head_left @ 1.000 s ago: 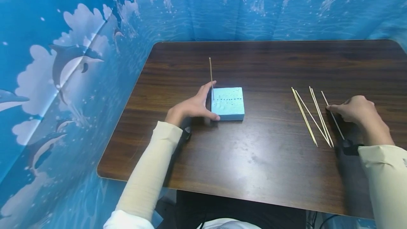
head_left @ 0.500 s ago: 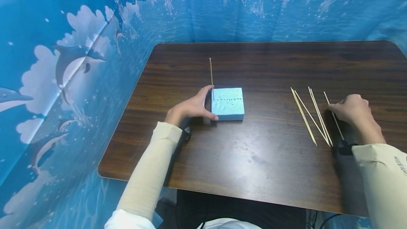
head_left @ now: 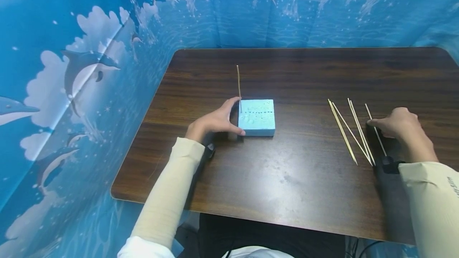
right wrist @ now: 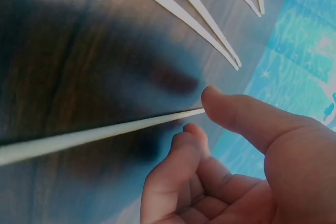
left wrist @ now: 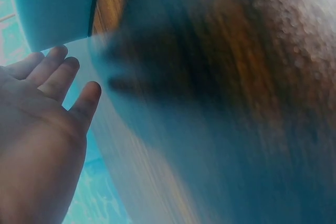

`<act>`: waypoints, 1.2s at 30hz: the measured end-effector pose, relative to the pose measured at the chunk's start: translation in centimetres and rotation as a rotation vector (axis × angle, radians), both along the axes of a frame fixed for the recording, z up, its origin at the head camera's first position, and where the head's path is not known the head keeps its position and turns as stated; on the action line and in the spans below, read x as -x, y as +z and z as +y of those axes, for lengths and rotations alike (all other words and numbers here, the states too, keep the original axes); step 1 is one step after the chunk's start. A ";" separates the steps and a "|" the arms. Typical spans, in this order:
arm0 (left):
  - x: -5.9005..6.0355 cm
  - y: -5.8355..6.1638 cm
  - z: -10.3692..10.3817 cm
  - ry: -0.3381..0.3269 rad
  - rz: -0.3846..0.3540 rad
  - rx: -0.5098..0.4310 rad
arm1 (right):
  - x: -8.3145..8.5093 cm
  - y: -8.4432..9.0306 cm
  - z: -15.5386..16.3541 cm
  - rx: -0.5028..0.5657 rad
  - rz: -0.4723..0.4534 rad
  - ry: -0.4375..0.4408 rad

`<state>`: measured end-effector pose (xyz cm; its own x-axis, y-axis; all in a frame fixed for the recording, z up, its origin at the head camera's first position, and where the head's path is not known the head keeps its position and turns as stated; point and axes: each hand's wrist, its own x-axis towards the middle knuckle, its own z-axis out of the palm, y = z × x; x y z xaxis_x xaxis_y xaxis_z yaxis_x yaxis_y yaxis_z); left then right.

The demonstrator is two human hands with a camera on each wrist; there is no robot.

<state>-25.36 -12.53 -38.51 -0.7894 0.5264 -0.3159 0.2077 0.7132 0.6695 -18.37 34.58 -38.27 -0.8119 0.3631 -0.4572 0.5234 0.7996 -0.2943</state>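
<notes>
Right hand (head_left: 396,124) has thumb and curled fingers closing on the thin pale bamboo skewer (head_left: 375,129) lying flat on the dark wooden table (head_left: 308,75); pinch not clearly closed. Left hand (head_left: 215,120), fingers straight, braces the light-blue square foam block (head_left: 256,117). Skewer looks light, stiff, snappable, so pinch mid-shaft.

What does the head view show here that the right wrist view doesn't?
Only the head view shows the left hand against the blue foam block, with one skewer standing in it. Only the right wrist view shows the thumb tip touching the nearest skewer. Both show the right hand, loose skewers and the table.
</notes>
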 end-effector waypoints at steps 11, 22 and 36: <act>0.2 0.0 0.0 -0.018 0.011 -0.012 | -0.3 -1.2 0.3 0.033 0.175 0.108; 0.4 -0.4 -0.1 -0.024 0.018 -0.020 | -1.8 -2.6 0.3 0.081 0.491 0.035; 0.1 -0.4 0.0 -0.002 0.007 -0.014 | -1.7 0.2 -3.0 0.197 0.979 -0.099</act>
